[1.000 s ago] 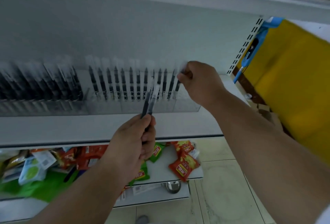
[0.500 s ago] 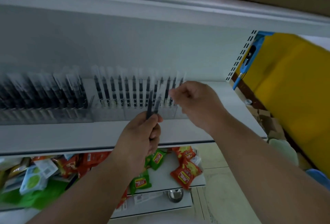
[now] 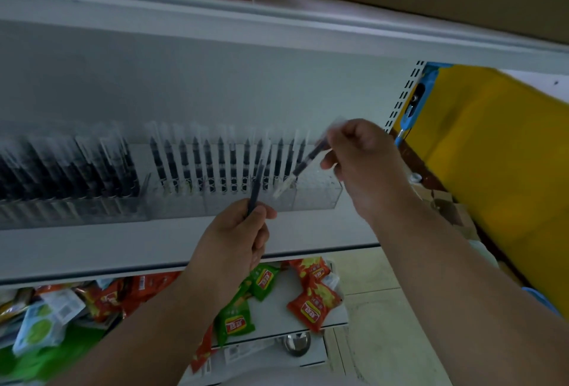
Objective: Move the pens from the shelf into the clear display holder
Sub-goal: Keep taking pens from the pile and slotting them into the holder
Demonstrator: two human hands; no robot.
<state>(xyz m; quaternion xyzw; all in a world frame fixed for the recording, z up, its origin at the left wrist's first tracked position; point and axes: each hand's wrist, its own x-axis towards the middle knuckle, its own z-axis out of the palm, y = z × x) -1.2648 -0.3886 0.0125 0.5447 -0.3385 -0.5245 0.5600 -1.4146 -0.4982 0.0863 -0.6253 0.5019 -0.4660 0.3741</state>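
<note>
While the right hand [image 3: 358, 151] pinches one pen [image 3: 303, 161] by its upper end, the pen slants down to the left, its pale tip dipping into the right end of the clear display holder [image 3: 317, 196]. That pen has a dark barrel showing through a see-through body and a frosted, whitish cap end that motion blur smears near the fingers. Nearer and to the left, the left hand [image 3: 238, 239] is curled around another pen [image 3: 255, 185], a dark slim one that stands almost upright out of the fist, its top reaching in front of the holder's row. Inside the holder, a line of pens [image 3: 220, 161] stands upright and evenly spaced, each with a black ink section above a clear lower part; the rightmost compartment holds only the tip of the slanted pen. Farther left, a denser batch of dark pens [image 3: 70, 167] leans in a second clear tray, blurred. Both trays sit on the white shelf [image 3: 107, 247], whose near edge runs across the view. Below it, a lower shelf carries red and green snack packets [image 3: 312, 302]. Far right, a yellow panel [image 3: 492, 154] stands beside the shelf's perforated upright.
</note>
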